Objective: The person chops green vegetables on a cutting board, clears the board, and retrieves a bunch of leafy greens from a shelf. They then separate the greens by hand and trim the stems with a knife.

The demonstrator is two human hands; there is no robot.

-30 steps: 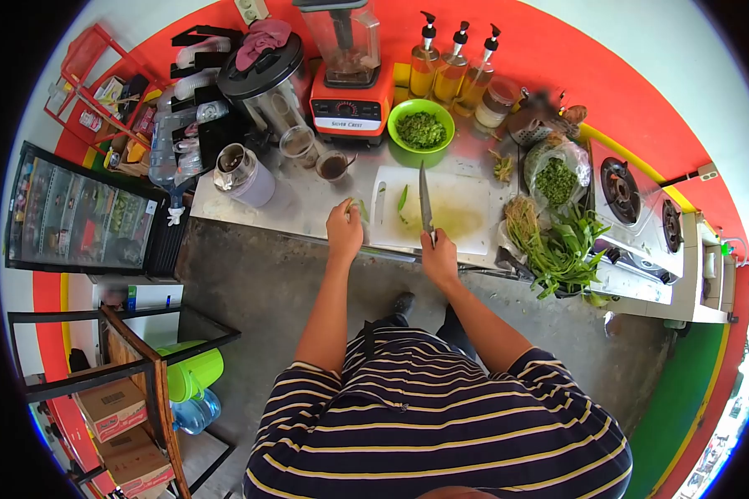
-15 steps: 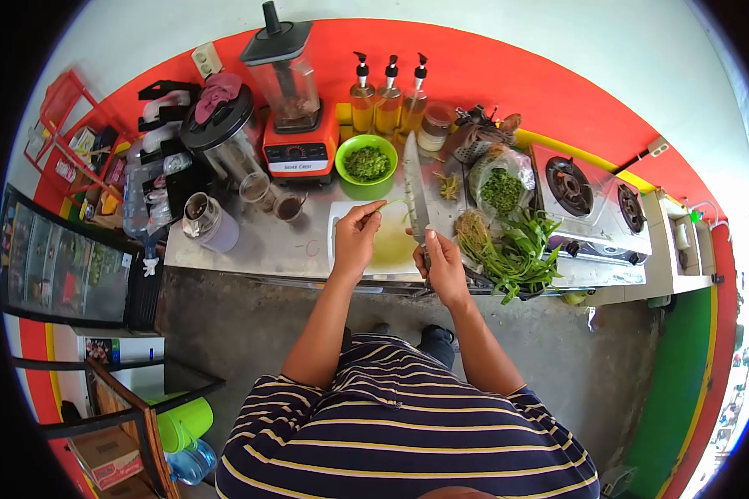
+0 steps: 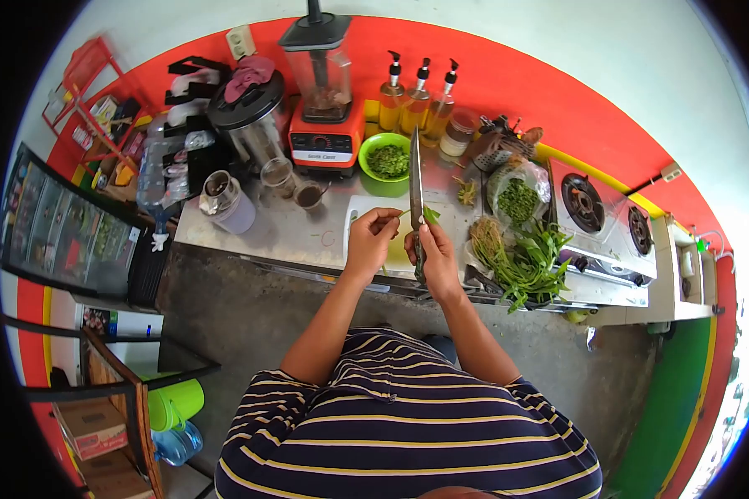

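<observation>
My right hand [image 3: 437, 256] is closed round the handle of a large kitchen knife [image 3: 416, 170], its blade pointing up and away from me. Between the thumb and fingers of my left hand [image 3: 372, 243] is a thin leafy green stem. A green leaf [image 3: 431, 215] shows beside the knife, near my right thumb. Both hands are over a white cutting board [image 3: 358, 208], which they partly cover. Just beyond the board, a lime-green bowl [image 3: 384, 185] contains chopped greens. Right of my right hand lies a bunch of leafy greens [image 3: 534, 259] with roots.
A red-based blender [image 3: 324, 137], pump bottles [image 3: 416, 108] and a jar [image 3: 458, 133] line the wall. A plastic bag of small greens [image 3: 518, 200] sits before the gas stove [image 3: 603, 216]. Cups [image 3: 310, 196] and a steel canister [image 3: 250, 125] stand left.
The view has shifted, so the counter items appear further right. My hands have come closer together, and a leaf now shows beside the knife, which stands more upright.
</observation>
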